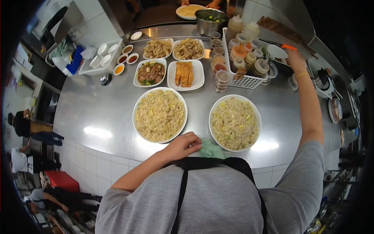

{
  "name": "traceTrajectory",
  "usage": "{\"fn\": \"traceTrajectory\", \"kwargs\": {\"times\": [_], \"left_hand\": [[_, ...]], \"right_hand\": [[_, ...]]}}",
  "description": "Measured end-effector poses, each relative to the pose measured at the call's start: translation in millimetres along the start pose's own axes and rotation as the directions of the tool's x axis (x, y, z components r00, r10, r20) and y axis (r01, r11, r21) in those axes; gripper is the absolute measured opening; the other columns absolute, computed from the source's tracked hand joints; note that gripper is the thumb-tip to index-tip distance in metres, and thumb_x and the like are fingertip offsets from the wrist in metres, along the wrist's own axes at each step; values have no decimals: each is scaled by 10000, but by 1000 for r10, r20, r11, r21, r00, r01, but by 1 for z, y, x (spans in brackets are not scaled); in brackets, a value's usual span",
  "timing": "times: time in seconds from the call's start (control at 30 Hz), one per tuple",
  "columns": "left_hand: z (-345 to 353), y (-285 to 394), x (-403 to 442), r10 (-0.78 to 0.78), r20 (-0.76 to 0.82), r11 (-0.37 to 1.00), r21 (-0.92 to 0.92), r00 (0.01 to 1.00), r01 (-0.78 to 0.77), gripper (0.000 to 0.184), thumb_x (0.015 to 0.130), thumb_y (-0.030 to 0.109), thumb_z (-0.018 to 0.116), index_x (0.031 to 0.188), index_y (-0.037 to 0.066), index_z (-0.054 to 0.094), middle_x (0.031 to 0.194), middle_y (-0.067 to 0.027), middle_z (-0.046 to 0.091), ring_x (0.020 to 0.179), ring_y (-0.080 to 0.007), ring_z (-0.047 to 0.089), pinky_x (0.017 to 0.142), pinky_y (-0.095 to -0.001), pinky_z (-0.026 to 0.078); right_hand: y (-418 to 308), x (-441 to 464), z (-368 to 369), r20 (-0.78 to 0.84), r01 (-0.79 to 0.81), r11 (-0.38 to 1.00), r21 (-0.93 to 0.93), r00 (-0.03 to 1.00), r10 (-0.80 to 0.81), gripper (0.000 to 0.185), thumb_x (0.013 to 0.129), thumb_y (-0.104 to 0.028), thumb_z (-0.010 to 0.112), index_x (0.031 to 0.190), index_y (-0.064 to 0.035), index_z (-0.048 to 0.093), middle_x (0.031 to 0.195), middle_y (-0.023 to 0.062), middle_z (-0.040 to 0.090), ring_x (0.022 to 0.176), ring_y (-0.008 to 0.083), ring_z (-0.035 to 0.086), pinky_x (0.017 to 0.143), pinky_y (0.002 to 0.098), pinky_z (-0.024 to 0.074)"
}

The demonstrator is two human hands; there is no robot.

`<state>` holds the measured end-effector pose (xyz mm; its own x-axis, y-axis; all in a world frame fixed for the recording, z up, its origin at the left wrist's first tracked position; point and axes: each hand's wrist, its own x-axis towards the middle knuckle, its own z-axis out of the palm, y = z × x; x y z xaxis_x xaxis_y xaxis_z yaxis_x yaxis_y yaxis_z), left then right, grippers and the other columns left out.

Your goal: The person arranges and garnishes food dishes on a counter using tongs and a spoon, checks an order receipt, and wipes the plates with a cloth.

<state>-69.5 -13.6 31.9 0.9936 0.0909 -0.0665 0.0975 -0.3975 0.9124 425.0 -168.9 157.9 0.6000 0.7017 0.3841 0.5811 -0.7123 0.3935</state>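
Note:
My left hand [183, 146] rests at the counter's front edge, its fingers loosely bent and thumb apart. Its fingertips lie beside a crumpled green cloth [212, 149], perhaps touching it. Just beyond are two plates of fried rice, a left one [159, 114] and a right one [235, 123]. At the far right, my right arm is stretched out and my right hand [297, 61] is by an orange handle [289, 47] and a white oval thing [277, 52]. The fingers are too small and partly hidden to show a grip.
A white basket [246, 82] of sauce bottles and a row of plastic cups [222, 78] stand before a metal pot [210, 27]. Four-sided dishes hold tofu slices [184, 74], meat [151, 74] and fried food [157, 48]. Sauce saucers [119, 69] sit left. Other people [23, 124] stand behind.

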Motion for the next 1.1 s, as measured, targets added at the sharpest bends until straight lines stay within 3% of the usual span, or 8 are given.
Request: {"fn": "traceTrajectory", "kwargs": {"times": [0.2, 0.37, 0.47, 0.53, 0.6, 0.73, 0.77, 1.1], "left_hand": [[-21, -39, -84, -607, 171, 646, -461, 776, 608, 301, 893, 339, 478, 984, 65, 563, 843, -42, 594, 781, -119, 565, 682, -231, 446], [-22, -74, -90, -633, -157, 242, -970, 758, 1, 344, 911, 258, 401, 1061, -51, 402, 973, -210, 557, 929, -273, 574, 800, -378, 503], [-22, -78, -88, -641, -234, 321, -947, 731, -22, 302, 884, 191, 406, 1035, -70, 406, 938, -219, 569, 857, -284, 601, 753, -386, 522], [-25, -84, -88, -677, -300, 371, -928, 672, -41, 303, 850, 177, 411, 1038, -61, 417, 909, -210, 580, 791, -285, 616, 705, -378, 534], [-39, -88, -98, -690, -286, 388, -922, 666, 6, 309, 844, 188, 422, 1034, -56, 423, 908, -203, 583, 783, -280, 616, 696, -373, 533], [-75, -97, -126, -737, -270, 462, -871, 619, 170, 333, 827, 206, 418, 1056, -35, 430, 920, -170, 588, 772, -260, 615, 686, -361, 531], [-81, -99, -133, -748, -271, 470, -861, 606, 195, 338, 826, 205, 413, 1065, -34, 427, 929, -168, 587, 773, -260, 615, 687, -356, 533], [-104, -117, -151, -672, -131, 330, -934, 729, 136, 377, 773, 102, 422, 1111, -62, 412, 1044, -197, 565, 876, -303, 611, 746, -358, 546]], "right_hand": [[-8, -41, 8, 86, -209, 974, 86, 976, 202, 207, 837, -138, 423, 1013, -94, 522, 961, 159, 601, 907, 322, 586, 757, 420, 478], [-11, -70, 31, 355, -319, 944, 85, 895, 270, 232, 853, -204, 407, 1035, -90, 495, 996, 186, 589, 984, 357, 546, 835, 456, 425], [3, -109, 56, -106, -214, 896, 388, 956, 274, 226, 852, -226, 468, 1022, -93, 534, 863, 161, 603, 769, 296, 590, 708, 408, 449], [-42, -152, -36, 445, -566, 468, 678, 824, 352, 309, 836, -182, 508, 1135, -108, 527, 794, 130, 582, 714, 203, 570, 643, 329, 446], [-69, -200, -64, 429, -486, 384, 785, 874, 229, 418, 820, -126, 534, 1233, -153, 476, 758, 103, 555, 689, 131, 530, 608, 266, 424], [-119, -281, -107, 257, -230, 595, 770, 966, 42, 395, 823, -69, 527, 1208, -154, 512, 752, 83, 479, 617, 155, 425, 647, 274, 421], [-136, -292, -119, 412, -387, 579, 718, 906, 94, 408, 816, -63, 517, 1205, -185, 507, 831, 150, 532, 722, 307, 534, 712, 369, 450], [-208, -283, -126, 376, -337, 739, 583, 918, 122, 368, 835, -131, 486, 1198, -189, 498, 910, 118, 549, 768, 293, 571, 675, 383, 470]]}}
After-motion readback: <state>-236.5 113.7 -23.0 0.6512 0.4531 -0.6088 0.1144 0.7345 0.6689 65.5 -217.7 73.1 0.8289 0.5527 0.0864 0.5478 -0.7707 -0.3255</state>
